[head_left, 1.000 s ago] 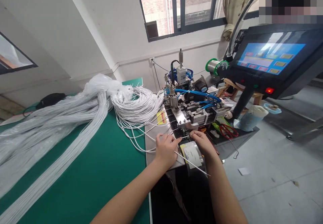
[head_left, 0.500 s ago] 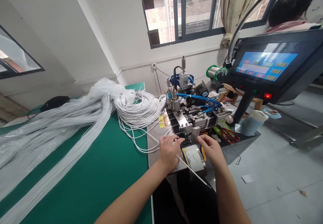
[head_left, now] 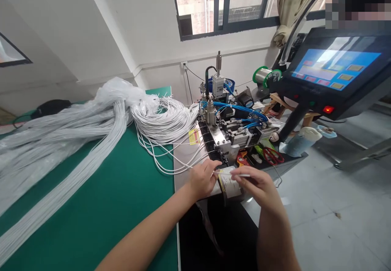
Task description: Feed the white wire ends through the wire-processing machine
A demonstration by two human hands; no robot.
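A white cable (head_left: 225,174) runs between my two hands at the machine's front edge. My left hand (head_left: 202,180) is closed around it, with the fingers beside the machine's front clamp. My right hand (head_left: 257,184) pinches the cable near its free end, which sticks out past the fingertips. Under the cable sits a paper-covered block (head_left: 231,186) with a yellow edge. Just ahead stands the bench machine (head_left: 221,137) with metal cylinders and blue air tubes. More white cables (head_left: 165,126) lie coiled left of it, several running to its side.
Bundled cables in plastic wrap (head_left: 113,93) lie across the green table mat (head_left: 140,210). Red-handled scissors (head_left: 273,155) and red-handled pliers (head_left: 242,159) lie right of the machine. A touchscreen panel (head_left: 336,69) stands on the right, near a wire spool (head_left: 265,76) and a blue container (head_left: 301,142).
My right hand has left the machine's front and now pinches the cable. The cable, which hung down toward my lap, is now held roughly level between my hands. The view has shifted slightly.
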